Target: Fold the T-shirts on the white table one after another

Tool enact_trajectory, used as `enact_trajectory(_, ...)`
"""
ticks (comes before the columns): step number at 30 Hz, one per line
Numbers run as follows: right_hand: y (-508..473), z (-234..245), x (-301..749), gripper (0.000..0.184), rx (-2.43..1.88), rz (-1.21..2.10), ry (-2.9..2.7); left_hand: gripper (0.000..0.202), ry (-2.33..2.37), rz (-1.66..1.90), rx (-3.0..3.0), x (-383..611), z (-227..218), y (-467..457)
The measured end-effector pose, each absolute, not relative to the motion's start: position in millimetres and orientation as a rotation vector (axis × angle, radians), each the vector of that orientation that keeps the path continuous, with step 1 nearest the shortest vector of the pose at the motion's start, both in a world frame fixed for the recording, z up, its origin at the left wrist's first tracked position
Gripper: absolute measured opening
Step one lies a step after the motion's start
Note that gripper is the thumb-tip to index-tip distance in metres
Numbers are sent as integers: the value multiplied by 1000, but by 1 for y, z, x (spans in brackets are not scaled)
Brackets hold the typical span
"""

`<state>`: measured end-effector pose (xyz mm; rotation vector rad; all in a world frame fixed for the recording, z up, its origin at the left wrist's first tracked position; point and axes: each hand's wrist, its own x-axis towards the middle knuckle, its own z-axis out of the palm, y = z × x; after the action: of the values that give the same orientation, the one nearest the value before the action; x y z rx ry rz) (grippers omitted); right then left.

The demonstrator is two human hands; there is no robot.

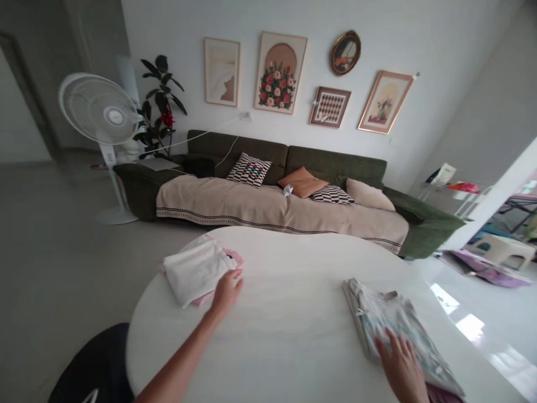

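Note:
My left hand (227,290) is over the white table, right beside a small stack of folded clothes. A folded white garment (195,271) tops that stack, and a folded pink garment (235,258) shows from under it. Thumb and fingers of this hand are slightly apart, with nothing visible in them; whether it touches the stack I cannot tell. On the right, my right hand (401,361) rests with spread fingers on a folded light grey shirt (388,313) that has a pale blue-green print. A dark reddish cloth (440,394) peeks out below the shirt's near edge.
The white table (289,313) has a rounded edge. A black seat (94,369) stands at its near left. Beyond are a green sofa (335,154) with cushions, a white standing fan (113,116) and a potted plant (161,101). A beige stool (503,250) stands far right.

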<state>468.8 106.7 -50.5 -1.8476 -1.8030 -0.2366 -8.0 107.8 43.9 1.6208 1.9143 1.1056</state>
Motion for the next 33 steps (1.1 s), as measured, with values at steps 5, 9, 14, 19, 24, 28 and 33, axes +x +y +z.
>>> enact_trajectory(5,58,-54,387,55,-1735,-48,-1831,24,2286,944,1581,-82,41,91)
enact_trajectory(9,27,-70,345,53,-1756,129,-1884,11,2341,936,1598,-86,39,90)
enact_trajectory(14,19,-60,339,55,-1745,280,-1772,30,2220,1178,1638,-62,69,86)
enact_trajectory(19,15,-21,316,55,-1651,619,-1443,35,1718,1188,1902,6,94,27)
enact_trajectory(24,-9,19,268,63,-1277,1287,-867,23,1227,666,2046,34,71,-29)
enact_trajectory(28,-25,5,244,59,-1285,1231,-873,32,1320,589,2207,40,23,-46)
enact_trajectory(33,-39,-15,231,48,-1290,1017,-962,57,1638,492,2626,76,-29,-74)
